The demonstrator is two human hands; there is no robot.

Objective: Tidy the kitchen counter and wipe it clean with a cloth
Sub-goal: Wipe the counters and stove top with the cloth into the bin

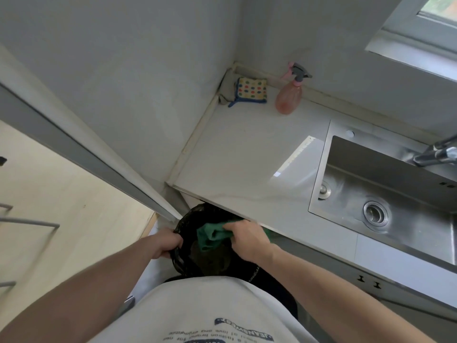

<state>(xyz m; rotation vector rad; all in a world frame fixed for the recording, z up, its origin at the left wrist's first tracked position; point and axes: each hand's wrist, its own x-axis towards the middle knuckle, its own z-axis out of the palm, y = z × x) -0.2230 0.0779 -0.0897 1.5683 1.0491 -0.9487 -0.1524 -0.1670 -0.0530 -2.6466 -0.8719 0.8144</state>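
1. While the right hand [247, 237] clutches a bunched green cloth [212, 235] at about 6 o'clock in the head view, it holds it over the open mouth of a black bin bag [197, 256] just below the front edge of the counter [242, 154].
2. Left hand [168, 246], at 7 o'clock, has its fingers curled round the bag's rim, holding it open.
3. Judging by the bare, glossy counter, tidying looks largely done: only a dotted sponge [251, 90] and a pink spray bottle [289, 95] stand in the far corner, at 12 o'clock.
4. Sink [385, 194], at 3 o'clock, looks empty.
5. Likely left: shaking crumbs into the bag, perhaps a last wipe; whether the surface is fully clean cannot be told.
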